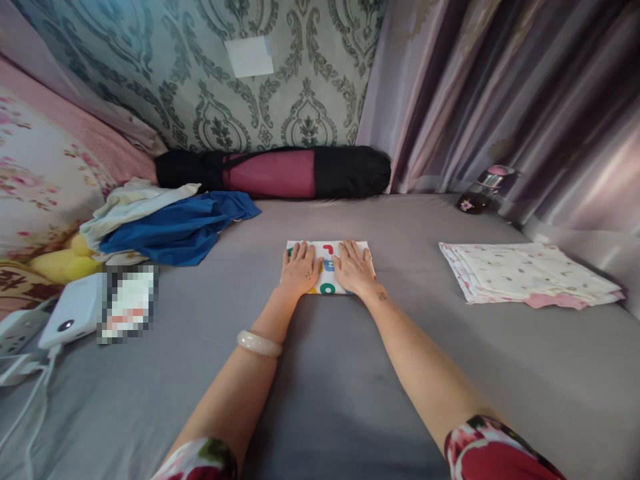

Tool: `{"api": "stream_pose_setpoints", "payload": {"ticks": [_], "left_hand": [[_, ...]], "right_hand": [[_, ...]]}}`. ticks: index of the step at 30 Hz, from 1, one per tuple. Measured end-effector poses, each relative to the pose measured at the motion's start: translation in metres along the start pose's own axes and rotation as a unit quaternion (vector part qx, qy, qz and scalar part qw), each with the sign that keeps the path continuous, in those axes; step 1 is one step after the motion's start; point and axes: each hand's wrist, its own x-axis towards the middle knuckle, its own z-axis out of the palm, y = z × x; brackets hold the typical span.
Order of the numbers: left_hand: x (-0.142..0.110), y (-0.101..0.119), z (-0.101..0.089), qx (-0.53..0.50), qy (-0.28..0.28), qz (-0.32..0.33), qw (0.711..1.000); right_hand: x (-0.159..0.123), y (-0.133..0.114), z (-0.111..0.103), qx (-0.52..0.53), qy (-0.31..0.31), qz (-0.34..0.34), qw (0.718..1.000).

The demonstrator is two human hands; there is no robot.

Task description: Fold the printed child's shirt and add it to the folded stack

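Note:
A folded white cloth point(327, 270) with colourful printed shapes lies flat on the grey sheet in front of me. My left hand point(301, 268) rests palm down on its left part, fingers stretched out and pointing away from me. On its right part lies my right hand point(354, 268), also flat with the fingers extended. Between the two hands a strip of the cloth shows, with red, blue and green prints. What is under the palms is hidden.
Folded white printed cloths point(530, 273) lie to the right, with a dark bottle point(483, 190) behind them. A blue garment point(175, 227) lies crumpled at left, near a white box-shaped device point(75, 310) with cables. A black and maroon roll bag point(270, 172) lies along the patterned wall.

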Motion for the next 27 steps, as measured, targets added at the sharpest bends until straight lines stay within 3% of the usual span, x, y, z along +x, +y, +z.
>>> {"api": "stream_pose_setpoints", "payload": {"ticks": [16, 23, 27], "left_hand": [[0.004, -0.005, 0.000, -0.046, -0.001, -0.005, 0.999], [0.011, -0.033, -0.006, -0.142, 0.064, -0.063, 0.986], [0.013, -0.053, -0.008, -0.177, 0.087, -0.121, 0.973]], "right_hand": [[0.001, -0.002, -0.005, -0.003, -0.015, 0.001, 1.000], [0.009, -0.030, -0.008, 0.005, -0.023, -0.048, 0.999], [0.012, -0.039, 0.001, 0.006, -0.037, -0.038, 0.999]]}}
